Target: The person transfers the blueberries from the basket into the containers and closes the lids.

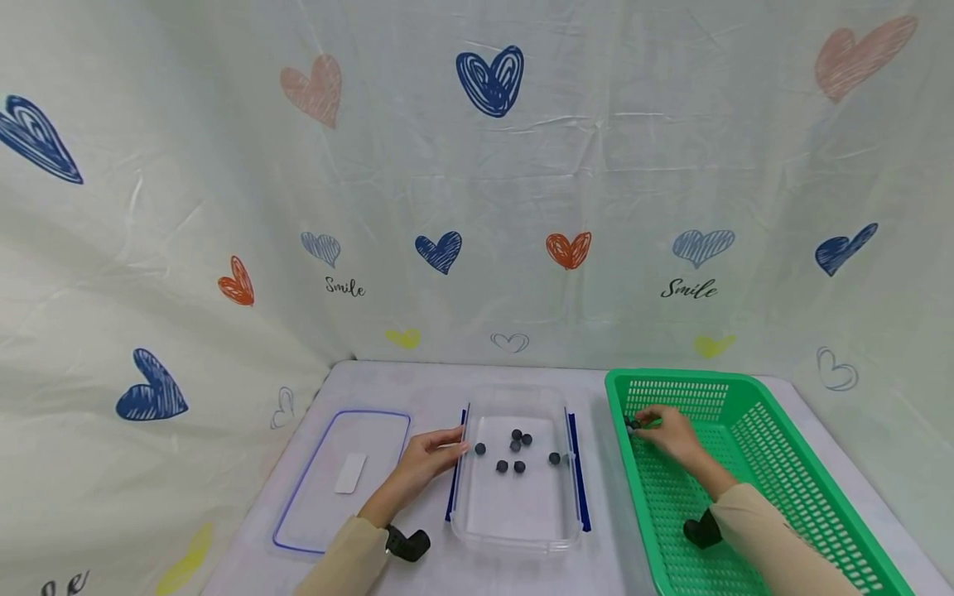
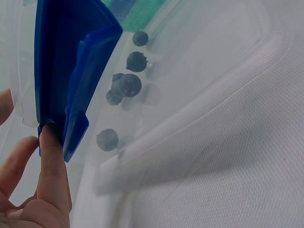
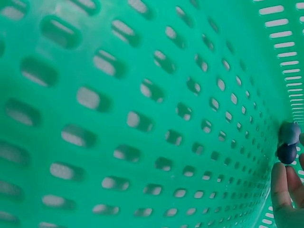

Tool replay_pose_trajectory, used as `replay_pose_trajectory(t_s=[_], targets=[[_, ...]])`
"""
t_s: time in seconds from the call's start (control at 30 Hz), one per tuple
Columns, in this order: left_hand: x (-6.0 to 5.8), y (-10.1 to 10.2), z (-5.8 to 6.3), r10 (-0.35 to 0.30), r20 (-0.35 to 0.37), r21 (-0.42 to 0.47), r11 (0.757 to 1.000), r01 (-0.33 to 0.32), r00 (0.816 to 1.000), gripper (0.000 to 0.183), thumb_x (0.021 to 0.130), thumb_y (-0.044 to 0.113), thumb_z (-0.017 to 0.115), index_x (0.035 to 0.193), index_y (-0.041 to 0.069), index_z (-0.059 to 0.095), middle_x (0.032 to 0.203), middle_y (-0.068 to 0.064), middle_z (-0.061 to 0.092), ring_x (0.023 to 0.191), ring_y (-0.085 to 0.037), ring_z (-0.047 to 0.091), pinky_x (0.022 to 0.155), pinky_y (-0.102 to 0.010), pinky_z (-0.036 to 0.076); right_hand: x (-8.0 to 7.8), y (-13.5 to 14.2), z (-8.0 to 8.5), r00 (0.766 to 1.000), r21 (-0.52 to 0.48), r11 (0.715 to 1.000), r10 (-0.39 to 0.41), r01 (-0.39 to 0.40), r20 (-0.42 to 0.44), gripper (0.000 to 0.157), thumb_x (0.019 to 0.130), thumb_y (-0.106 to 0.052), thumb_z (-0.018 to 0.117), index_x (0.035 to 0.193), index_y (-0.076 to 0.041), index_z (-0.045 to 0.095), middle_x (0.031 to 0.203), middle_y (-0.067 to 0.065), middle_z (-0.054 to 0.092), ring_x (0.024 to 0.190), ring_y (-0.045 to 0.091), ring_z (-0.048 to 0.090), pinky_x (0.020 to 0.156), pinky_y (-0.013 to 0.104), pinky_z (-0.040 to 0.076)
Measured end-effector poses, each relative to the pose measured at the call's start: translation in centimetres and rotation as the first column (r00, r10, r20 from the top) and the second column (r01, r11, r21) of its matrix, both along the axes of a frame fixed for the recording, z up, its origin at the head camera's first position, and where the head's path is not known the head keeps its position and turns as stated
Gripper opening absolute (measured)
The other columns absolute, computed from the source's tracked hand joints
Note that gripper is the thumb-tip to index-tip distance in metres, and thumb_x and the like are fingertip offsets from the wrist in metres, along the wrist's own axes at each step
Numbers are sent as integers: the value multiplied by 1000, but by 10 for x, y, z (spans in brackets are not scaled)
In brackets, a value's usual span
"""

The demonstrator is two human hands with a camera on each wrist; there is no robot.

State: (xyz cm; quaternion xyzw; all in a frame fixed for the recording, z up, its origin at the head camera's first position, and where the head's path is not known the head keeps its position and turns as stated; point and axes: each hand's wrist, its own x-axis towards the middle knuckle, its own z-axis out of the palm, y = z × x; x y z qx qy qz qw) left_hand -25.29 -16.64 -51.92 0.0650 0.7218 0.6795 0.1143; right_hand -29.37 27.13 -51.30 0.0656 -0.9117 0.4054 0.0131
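My left hand (image 1: 423, 460) grips the left side of a clear plastic box (image 1: 514, 542). In the left wrist view, one straight finger (image 2: 52, 166) presses the blue side clasp (image 2: 61, 61), and other fingertips sit near the rim. Several blueberries (image 1: 519, 467) lie scattered on the box floor, also visible through the clear wall in the left wrist view. My right hand (image 1: 674, 434) reaches inside a green basket (image 1: 633, 497), by its left wall. Its fingertips pinch at two dark blueberries (image 3: 287, 153), lying close together against the wall; part of this hand is outside the right wrist view.
Left of the box, a clear lid (image 1: 313, 480) with a blue seal lies flat, a white rectangle (image 1: 350, 473) at its middle. A second blue clasp (image 1: 580, 476) hangs on the box's right side. A heart-print curtain (image 1: 522, 182) stands behind the white-covered table (image 1: 432, 381).
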Motion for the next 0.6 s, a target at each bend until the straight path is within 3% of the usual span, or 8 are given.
replay_pose_trajectory(t_s=[0.6], targets=[[-1,-1,-1,-14,-13,-1,1000,14,1000,60,94,25,72,140,-7,51,137,-25,53,113,-19,62,96,-30,52,-1,-2,-6,999,24,999,23,-22,-33,23,90,2,68,109,14,65,102,28,65,93,45,64,70,45,59]])
